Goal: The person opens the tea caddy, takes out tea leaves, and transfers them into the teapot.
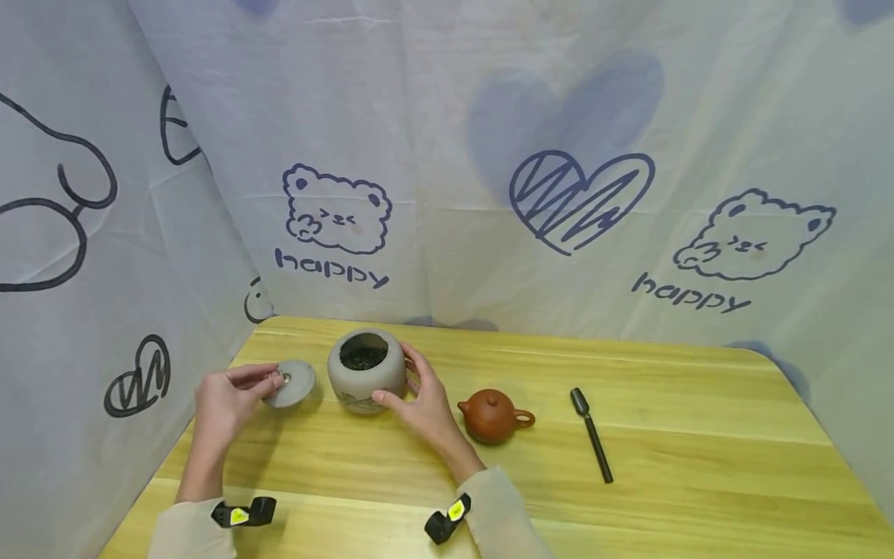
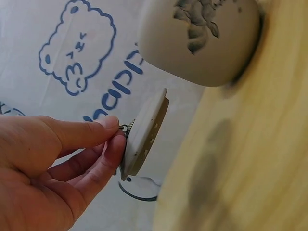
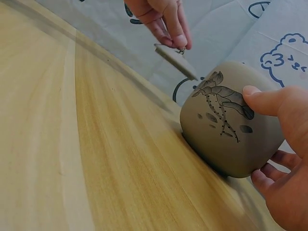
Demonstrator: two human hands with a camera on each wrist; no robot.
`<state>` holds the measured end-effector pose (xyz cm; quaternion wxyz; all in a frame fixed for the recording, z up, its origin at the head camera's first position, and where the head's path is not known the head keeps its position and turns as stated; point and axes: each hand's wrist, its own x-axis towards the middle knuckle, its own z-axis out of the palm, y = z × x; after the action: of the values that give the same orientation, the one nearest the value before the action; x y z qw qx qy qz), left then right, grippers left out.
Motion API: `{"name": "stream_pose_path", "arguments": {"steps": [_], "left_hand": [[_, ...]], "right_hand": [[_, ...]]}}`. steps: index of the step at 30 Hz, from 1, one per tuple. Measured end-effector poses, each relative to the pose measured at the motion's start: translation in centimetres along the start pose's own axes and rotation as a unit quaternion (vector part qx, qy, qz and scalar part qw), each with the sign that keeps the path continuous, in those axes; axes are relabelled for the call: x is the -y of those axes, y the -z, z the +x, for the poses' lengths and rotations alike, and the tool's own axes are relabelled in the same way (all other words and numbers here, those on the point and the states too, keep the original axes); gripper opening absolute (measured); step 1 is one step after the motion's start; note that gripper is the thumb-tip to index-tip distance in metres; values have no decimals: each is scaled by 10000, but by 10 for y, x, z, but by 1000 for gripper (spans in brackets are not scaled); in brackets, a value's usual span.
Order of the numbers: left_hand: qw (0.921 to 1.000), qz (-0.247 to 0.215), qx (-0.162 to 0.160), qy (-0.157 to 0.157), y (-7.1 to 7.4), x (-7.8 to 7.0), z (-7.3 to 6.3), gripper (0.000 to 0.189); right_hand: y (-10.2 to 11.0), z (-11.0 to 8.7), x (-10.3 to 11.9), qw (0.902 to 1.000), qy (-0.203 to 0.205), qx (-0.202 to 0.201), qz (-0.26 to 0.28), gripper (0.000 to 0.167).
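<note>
A round grey ceramic tea jar (image 1: 349,380) stands on the table with its mouth uncovered, and dark tea leaves (image 1: 363,358) show inside. Its side bears a dark painted flower (image 3: 221,94). My right hand (image 1: 427,404) grips the jar from the right, the thumb on the front and the other fingers round the far side. To the left of the jar, my left hand (image 1: 233,400) pinches the small metal knob of the round grey lid (image 1: 296,382) between thumb and fingers. In the left wrist view the lid (image 2: 144,137) is tilted on edge, raised off the table and apart from the jar.
A reddish-brown clay teapot (image 1: 491,419) sits right of the right hand, its spout toward the jar. Farther right lies a dark tea scoop (image 1: 594,439). White cloth (image 1: 447,155) with printed drawings hangs behind and left of the wooden table (image 1: 698,466).
</note>
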<state>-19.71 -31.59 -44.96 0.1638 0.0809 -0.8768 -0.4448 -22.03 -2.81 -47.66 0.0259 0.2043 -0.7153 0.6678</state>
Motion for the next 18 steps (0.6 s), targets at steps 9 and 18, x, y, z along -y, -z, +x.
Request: {"name": "stream_pose_path", "arguments": {"steps": [9,18], "left_hand": [[9997,-257,44,30,8,-18,-3,32],[9984,-537,114,161,8,-36,-6,34]], "right_hand": [[-1,1,-2,10000,-13,-28,-44,81],[-5,9,-44,9998,33,-150,-116,85]]}}
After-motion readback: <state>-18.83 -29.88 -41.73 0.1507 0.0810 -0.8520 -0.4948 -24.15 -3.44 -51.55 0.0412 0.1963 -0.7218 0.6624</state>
